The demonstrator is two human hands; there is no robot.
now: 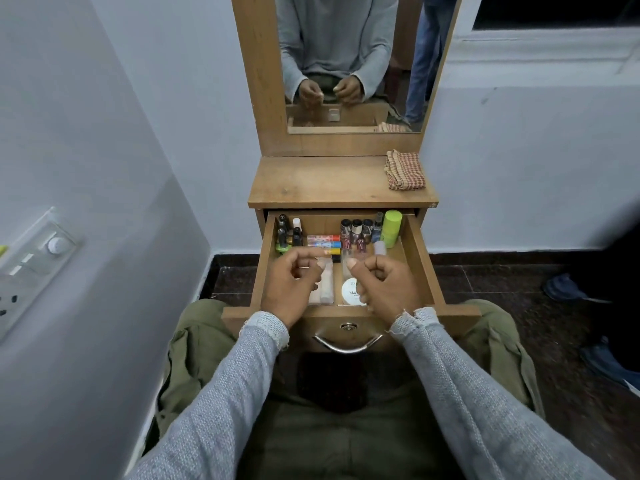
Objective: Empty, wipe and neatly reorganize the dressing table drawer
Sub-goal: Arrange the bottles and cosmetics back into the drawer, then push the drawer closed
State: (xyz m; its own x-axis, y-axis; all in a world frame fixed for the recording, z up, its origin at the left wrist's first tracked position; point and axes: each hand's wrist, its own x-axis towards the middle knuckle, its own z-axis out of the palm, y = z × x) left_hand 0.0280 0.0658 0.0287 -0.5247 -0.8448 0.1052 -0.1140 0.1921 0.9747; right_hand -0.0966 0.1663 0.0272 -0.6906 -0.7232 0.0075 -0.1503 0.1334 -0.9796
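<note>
The wooden drawer (420, 258) of the dressing table is pulled out over my lap. Dark nail polish bottles (287, 233) stand at its back left, more bottles (356, 230) at the back right beside a lime green bottle (392, 228). Coloured tubes (323, 240) lie in the middle. A clear box with pale sticks (325, 289) and a white round jar (350, 289) sit at the front. My left hand (294, 285) and my right hand (388, 285) hover above the drawer with fingers curled, holding nothing that I can see.
A red checked cloth (405, 169) lies folded on the right of the table top (329, 181), below the mirror (346, 64). The drawer has a metal handle (348, 344). A switch panel (34, 268) is on the left wall. Another person's shoe (564, 289) is on the floor at right.
</note>
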